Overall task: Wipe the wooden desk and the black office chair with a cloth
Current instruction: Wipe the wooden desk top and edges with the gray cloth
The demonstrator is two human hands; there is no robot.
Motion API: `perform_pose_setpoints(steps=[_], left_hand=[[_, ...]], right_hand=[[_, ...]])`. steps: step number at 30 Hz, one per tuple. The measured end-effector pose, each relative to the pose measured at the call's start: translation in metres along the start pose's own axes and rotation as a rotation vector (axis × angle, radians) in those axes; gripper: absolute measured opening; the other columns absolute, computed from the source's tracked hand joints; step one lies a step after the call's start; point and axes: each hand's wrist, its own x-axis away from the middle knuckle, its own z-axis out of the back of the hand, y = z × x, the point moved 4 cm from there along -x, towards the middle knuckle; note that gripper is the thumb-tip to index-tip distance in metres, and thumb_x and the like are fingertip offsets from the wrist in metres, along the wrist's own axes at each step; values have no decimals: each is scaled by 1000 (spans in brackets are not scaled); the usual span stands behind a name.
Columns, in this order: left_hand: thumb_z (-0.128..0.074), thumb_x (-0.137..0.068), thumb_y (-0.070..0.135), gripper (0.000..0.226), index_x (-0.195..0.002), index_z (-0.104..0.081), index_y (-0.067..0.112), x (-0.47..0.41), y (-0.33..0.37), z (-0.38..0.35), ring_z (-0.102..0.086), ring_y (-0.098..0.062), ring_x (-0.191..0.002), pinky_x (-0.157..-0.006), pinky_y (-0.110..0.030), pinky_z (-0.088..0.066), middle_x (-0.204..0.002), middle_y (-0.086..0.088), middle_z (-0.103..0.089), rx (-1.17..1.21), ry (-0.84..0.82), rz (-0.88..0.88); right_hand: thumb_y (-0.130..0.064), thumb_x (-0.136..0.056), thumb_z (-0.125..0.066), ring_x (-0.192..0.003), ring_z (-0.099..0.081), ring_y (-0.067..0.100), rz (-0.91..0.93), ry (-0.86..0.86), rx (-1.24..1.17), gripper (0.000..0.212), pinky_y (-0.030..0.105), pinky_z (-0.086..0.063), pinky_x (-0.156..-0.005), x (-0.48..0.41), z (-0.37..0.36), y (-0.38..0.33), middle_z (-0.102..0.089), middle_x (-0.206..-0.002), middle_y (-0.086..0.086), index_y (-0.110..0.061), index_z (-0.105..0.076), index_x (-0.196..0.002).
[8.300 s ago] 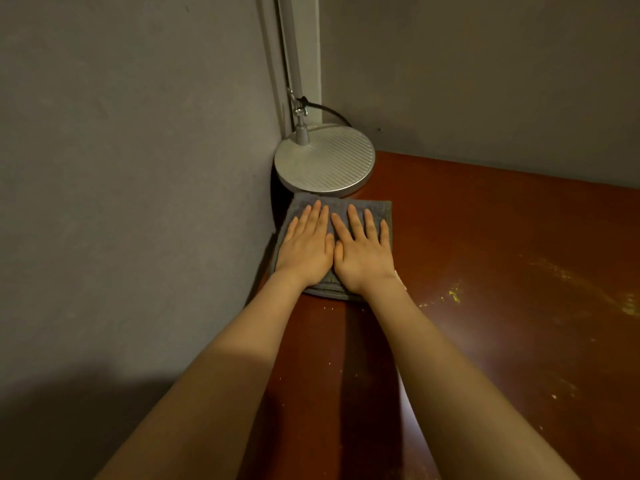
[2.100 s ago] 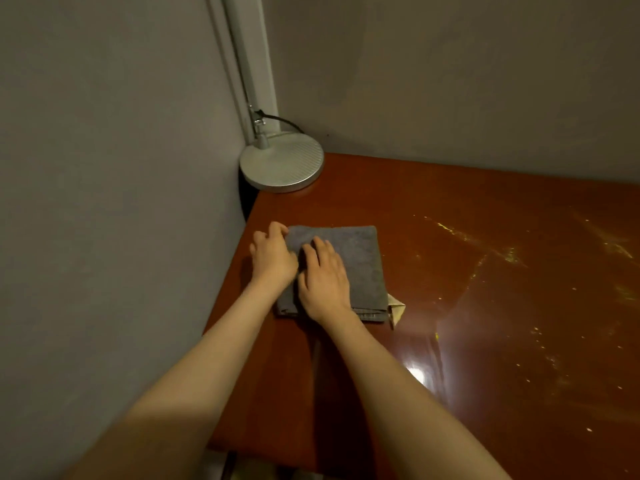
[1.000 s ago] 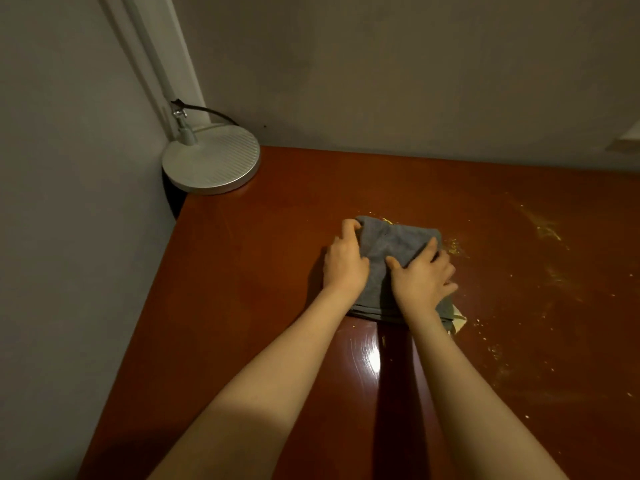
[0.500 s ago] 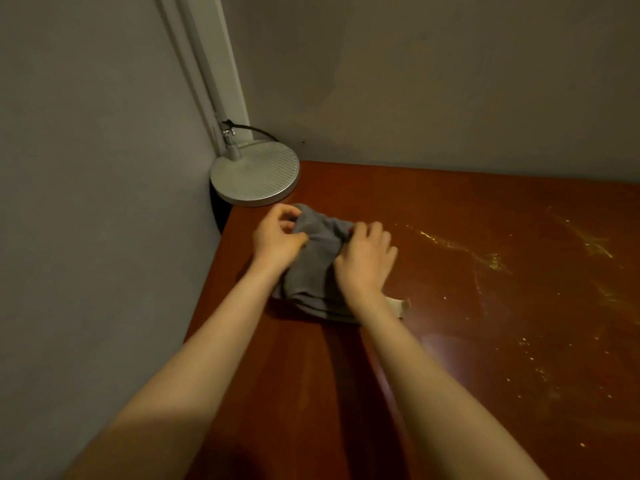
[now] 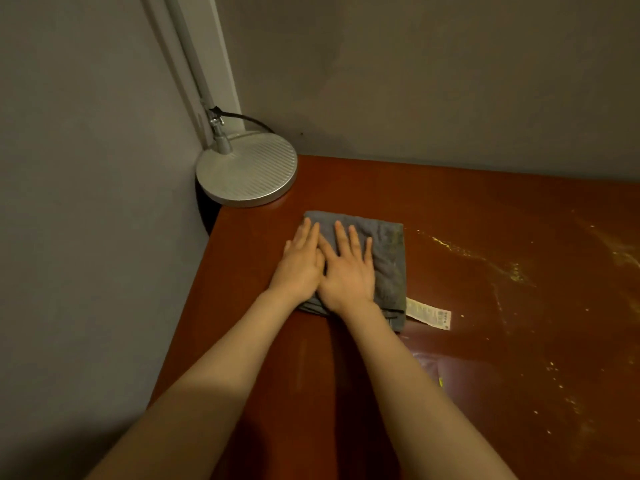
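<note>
A folded grey cloth (image 5: 388, 258) lies flat on the reddish-brown wooden desk (image 5: 467, 341), near its back left corner. My left hand (image 5: 300, 263) and my right hand (image 5: 348, 271) press on the cloth side by side, palms down, fingers straight and pointing away from me. A white care label (image 5: 428, 313) sticks out from the cloth's near right corner. Yellowish dust streaks (image 5: 485, 258) mark the desk to the right of the cloth. The black office chair is out of sight.
A round silver lamp base (image 5: 247, 171) with its stem and black cable stands in the back left corner, just beyond the cloth. Grey walls close the desk in on the left and at the back. The desk's left edge runs close to my left arm.
Half a second ago both hands were bunching the crumpled cloth near the lamp. Now the cloth is spread flat and both hands lie flat on it.
</note>
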Motion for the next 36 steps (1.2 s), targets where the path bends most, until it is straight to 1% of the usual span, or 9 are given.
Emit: perform_pose_setpoints(steps=[7, 14, 17, 22, 25, 28, 31, 33, 36], left_hand=[[-24, -100, 14, 56, -150, -1, 9, -9, 112, -66, 5, -17, -146, -117, -35, 2, -158, -6, 8, -87, -197, -169], [-23, -102, 23, 51, -151, -9, 22, 17, 130, -72, 4, -22, -146, -117, -36, -2, -158, -8, 11, -38, -214, -104], [-36, -100, 23, 43, -143, -36, 28, 28, 127, -59, -18, -34, -141, -112, -40, -22, -155, -15, -14, 88, -127, -48], [-51, -88, -1, 36, -113, -59, 23, 42, 132, -46, -53, -24, -110, -84, -30, -45, -123, -4, -51, 293, 65, -48], [-60, -81, 0, 31, -103, -63, 23, 58, 137, -26, -56, -14, -104, -77, -20, -43, -114, 1, -58, 390, 137, -109], [-66, -72, -1, 32, -91, -66, 25, 86, 128, 3, -62, -12, -95, -74, -18, -46, -99, 4, -65, 563, 211, -78], [-68, -72, -1, 28, -88, -69, 23, 114, 94, 21, -63, -11, -82, -72, -17, -46, -88, 4, -65, 563, 213, 37], [-67, -76, 8, 21, -94, -70, 19, 128, 62, 18, -61, -18, -95, -82, -25, -44, -99, -4, -65, 312, 178, 167], [-57, -83, 14, 28, -111, -55, 17, 147, 34, -11, -42, -30, -121, -98, -33, -36, -126, -13, -43, -2, 53, 310]], right_hand=[[-52, -85, -17, -145, 11, 21, -349, 50, 99, 70, 34, 18, -111, 52, 29, 120, 7, -159, 3, -29, -5, -151], [-64, -78, -10, -144, 18, 24, -385, -17, 132, 81, 38, 24, -109, 75, 36, 140, 15, -157, 5, -30, 6, -150], [-64, -86, -10, -144, 18, 27, -367, -47, 109, 76, 44, 16, -113, 76, 33, 130, 16, -157, 6, -28, 7, -150], [-60, -89, -17, -144, 19, 25, -262, -65, -2, 75, 40, 11, -115, 89, 29, 120, 17, -157, 4, -24, 6, -151], [-57, -89, -24, -146, 4, 21, -252, 110, -231, 72, 40, -2, -117, 107, 44, 106, 3, -159, 1, -26, -3, -151], [-60, -78, -23, -137, -30, 23, -218, 311, -292, 76, 41, -25, -108, 127, 69, 76, -32, -151, 3, -28, -28, -147], [-57, -77, -28, -117, -51, 31, -105, 282, -308, 71, 43, -38, -94, 141, 63, 33, -57, -129, 9, -18, -54, -130], [-56, -79, -29, -127, -44, 37, 10, 187, -223, 68, 48, -28, -105, 146, 38, 10, -50, -137, 17, -17, -56, -128], [-65, -80, -9, -145, 4, 33, 125, -34, -77, 76, 46, 18, -111, 153, -2, 3, -3, -158, 10, -34, -21, -149]])
